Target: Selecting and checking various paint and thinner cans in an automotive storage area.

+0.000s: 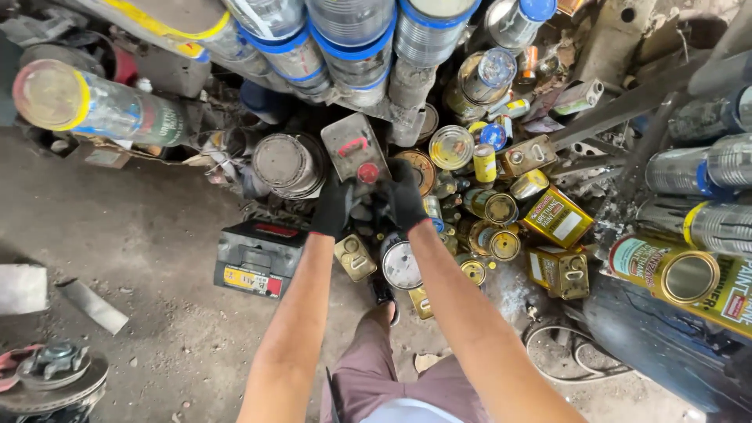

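Both my hands wear black gloves and meet in the middle of the view. My left hand (333, 205) and my right hand (403, 196) are closed on the near end of a grey rectangular metal can (351, 141) with a red handle and a red cap. The can lies tilted on top of a heap of tins. Something dark sits between my palms, too hidden to make out. Just below my hands lie a round gauge-like dial (401, 265) and a small brass-coloured flat tin (354, 256).
A black car battery (258, 257) stands on the concrete floor at left. Yellow rectangular tins (557, 217) and round cans (290, 163) are piled ahead and right. Stacked clear jars (352, 31) line the back. A brake disc (51, 376) lies at bottom left.
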